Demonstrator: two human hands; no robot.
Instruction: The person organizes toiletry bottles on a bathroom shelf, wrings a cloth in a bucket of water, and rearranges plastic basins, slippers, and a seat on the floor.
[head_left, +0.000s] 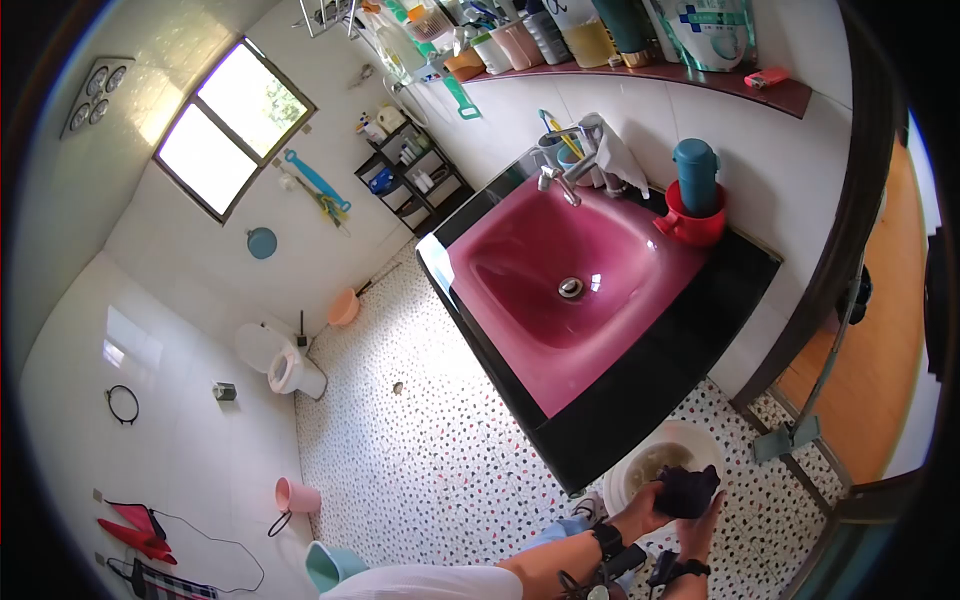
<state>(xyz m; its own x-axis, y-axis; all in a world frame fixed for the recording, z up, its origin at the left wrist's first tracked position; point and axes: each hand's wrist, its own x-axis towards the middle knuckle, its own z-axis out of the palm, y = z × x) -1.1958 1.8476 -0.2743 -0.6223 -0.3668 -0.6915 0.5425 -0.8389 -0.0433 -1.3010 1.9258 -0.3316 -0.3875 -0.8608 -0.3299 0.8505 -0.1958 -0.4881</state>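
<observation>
A dark, bunched cloth (690, 492) is held over the near side of a pale bucket (622, 468) on the floor. My left hand (640, 512) grips its left side. From the lower right, my right hand (702, 527) holds the cloth with its fingers along the edge. Cloudy liquid shows inside the bucket, partly hidden by the cloth and my left hand. Both wrists wear dark bands.
A pink sink (540, 270) in a black counter (640, 430) stands just beyond the bucket. A long-handled grey tool (785, 440) is at the right by the doorway. A pale green bucket (333, 566) and a pink bucket (298, 495) are at lower left.
</observation>
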